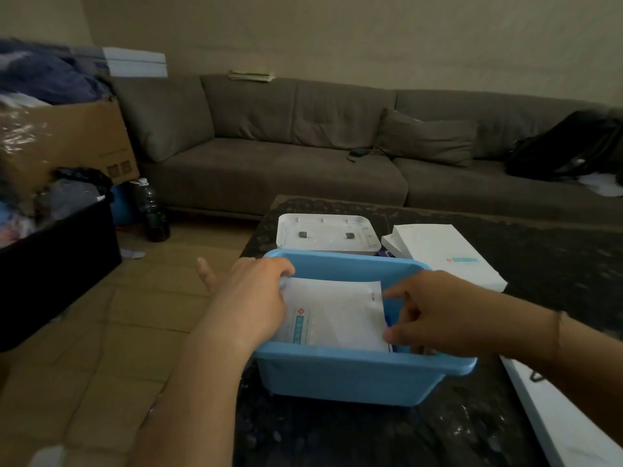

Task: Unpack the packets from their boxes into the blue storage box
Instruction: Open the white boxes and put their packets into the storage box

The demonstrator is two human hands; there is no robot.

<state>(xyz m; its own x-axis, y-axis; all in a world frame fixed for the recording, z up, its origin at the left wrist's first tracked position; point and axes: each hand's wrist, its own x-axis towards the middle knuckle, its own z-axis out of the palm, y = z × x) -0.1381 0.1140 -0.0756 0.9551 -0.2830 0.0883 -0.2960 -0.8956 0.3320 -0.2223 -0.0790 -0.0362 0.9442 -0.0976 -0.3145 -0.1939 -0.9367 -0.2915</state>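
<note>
A long grey sofa (303, 146) is filling the background behind the dark counter (337, 433). The blue storage box (354, 375) is sitting on that counter, ahead of white boxes (448, 254) whose teal label is too blurred to read. Inside it, a white packet (340, 315) is lying flat, its printing illegible. The left hand (249, 298) is pinching its left edge; the right hand (435, 318) is pinching its right edge.

Head view looks down, close over table (371, 429).
</note>
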